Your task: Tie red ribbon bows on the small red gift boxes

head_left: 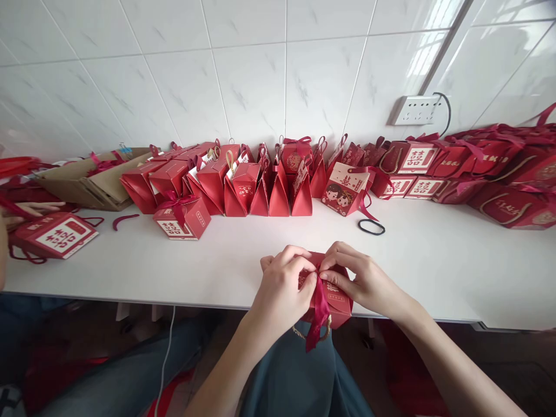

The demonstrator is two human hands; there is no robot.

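Note:
A small red gift box [334, 304] sits at the white table's near edge [434, 315], in front of me. My left hand [282, 289] and my right hand [362, 278] both pinch its dark red ribbon [320, 310] at the top of the box. The ribbon's loose ends hang down over the table edge, beside a gold cord handle. Both hands' fingers are closed on the ribbon.
A row of red gift boxes and bags [260, 179] lines the tiled wall. A tied box [182, 217] and a black hair band [371, 227] lie on the table. A cardboard box [93, 182] stands at left, near another person's hand [28, 209] and a flat red box [56, 234]. A wall socket [412, 110] is at the right.

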